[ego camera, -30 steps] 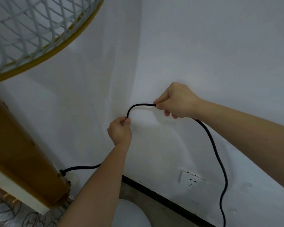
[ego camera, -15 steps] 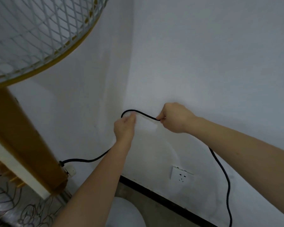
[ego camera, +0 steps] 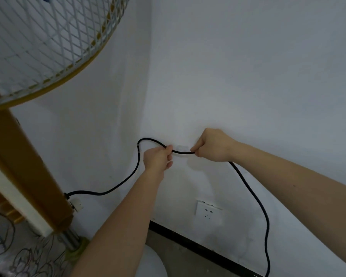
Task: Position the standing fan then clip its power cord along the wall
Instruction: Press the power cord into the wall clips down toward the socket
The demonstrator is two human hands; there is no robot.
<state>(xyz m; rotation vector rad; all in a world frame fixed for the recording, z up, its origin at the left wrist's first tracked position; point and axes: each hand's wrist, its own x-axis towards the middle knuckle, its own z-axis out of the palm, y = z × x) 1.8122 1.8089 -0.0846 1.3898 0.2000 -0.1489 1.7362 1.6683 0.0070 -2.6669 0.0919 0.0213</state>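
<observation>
The standing fan (ego camera: pixel 38 47) fills the left of the view, with a white grille, yellow rim and yellow-brown column. Its black power cord (ego camera: pixel 254 198) leaves the column, loops up along the white wall and drops at the right. My left hand (ego camera: pixel 158 158) pinches the cord just left of a small clear clip (ego camera: pixel 181 147) stuck on the wall. My right hand (ego camera: pixel 212 146) grips the cord just right of the clip. The short stretch between my hands lies across the clip.
A white wall socket (ego camera: pixel 208 211) sits low on the wall below my hands. A black skirting strip (ego camera: pixel 198 247) runs along the floor. The fan's round white base (ego camera: pixel 154 264) shows at the bottom. A patterned surface (ego camera: pixel 12 254) lies at the lower left.
Both hands moved lower and closer together along the wall, drawing the cord's arch down flat over the clip. The loop now bulges left of my left hand.
</observation>
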